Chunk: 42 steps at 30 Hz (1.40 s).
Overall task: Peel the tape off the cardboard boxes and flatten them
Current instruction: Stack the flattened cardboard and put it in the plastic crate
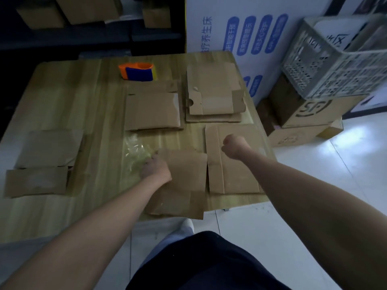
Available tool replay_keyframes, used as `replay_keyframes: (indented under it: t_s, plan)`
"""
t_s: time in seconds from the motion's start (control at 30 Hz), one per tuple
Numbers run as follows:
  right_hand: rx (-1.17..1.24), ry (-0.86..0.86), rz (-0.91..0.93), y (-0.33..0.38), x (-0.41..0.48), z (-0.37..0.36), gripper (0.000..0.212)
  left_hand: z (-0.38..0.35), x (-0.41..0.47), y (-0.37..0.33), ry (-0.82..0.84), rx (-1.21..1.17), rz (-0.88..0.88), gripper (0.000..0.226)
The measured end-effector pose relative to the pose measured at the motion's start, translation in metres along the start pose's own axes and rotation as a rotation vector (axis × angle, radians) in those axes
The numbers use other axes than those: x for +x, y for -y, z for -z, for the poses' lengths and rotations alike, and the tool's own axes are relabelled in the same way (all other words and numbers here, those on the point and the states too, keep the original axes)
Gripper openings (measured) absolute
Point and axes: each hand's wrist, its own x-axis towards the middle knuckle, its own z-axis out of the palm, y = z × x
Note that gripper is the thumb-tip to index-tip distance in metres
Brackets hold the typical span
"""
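Left hand, fingers curled, meets crumpled tape left of the flattened box, grip unclear; right hand, an empty fist, hovers right of it.

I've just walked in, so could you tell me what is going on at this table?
A person is breaking down cardboard boxes on a wooden table. Several already lie flat. The left hand is on one flattened box beside a wad of peeled tape; the right hand, fisted, is over another flat box. A tape dispenser sits farther back.
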Motion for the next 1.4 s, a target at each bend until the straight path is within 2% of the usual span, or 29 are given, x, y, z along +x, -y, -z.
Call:
replay_keyframes:
  t_s: [0.1,0.17,0.23,0.33,0.43,0.57,0.83,0.97,1.03,1.13,1.4]
  plan:
    - [0.040,-0.061,-0.030,-0.012,0.009,0.016,0.034,0.022,0.003,-0.044,-0.107,0.109,-0.189,0.068]
    - [0.053,-0.097,-0.053,-0.018,0.019,0.030,0.034,0.041,0.009,-0.077,-0.154,0.002,-0.341,0.058]
    - [0.128,-0.134,-0.088,-0.022,0.027,0.048,0.034,0.059,0.018,-0.104,-0.127,-0.165,-0.457,0.051]
    - [0.177,-0.212,-0.090,-0.025,0.039,0.073,0.033,0.081,0.032,-0.134,-0.071,-0.319,-0.509,0.043]
    - [0.199,-0.254,-0.052,-0.028,0.060,0.091,0.039,0.096,0.050,-0.153,-0.063,-0.348,-0.472,0.047]
    - [0.209,-0.217,-0.035,-0.032,0.100,0.111,0.050,0.103,0.077,-0.176,-0.021,-0.422,-0.365,0.050]
    - [0.215,-0.015,-0.031,-0.045,0.191,0.127,0.064,0.104,0.128,-0.222,0.022,-0.468,-0.184,0.065]
    - [0.372,0.057,-0.048,-0.051,0.229,0.127,0.068,0.095,0.147,-0.242,0.036,-0.497,-0.113,0.065]
    - [0.477,0.112,-0.074,-0.055,0.243,0.125,0.063,0.090,0.155,-0.247,0.043,-0.554,-0.067,0.071]
    - [0.575,0.185,-0.080,-0.055,0.252,0.122,0.024,0.083,0.163,-0.250,0.059,-0.662,0.006,0.072]
    - [0.707,0.161,-0.161,-0.062,0.251,0.111,0.048,0.067,0.172,-0.247,0.110,-0.928,0.158,0.073]
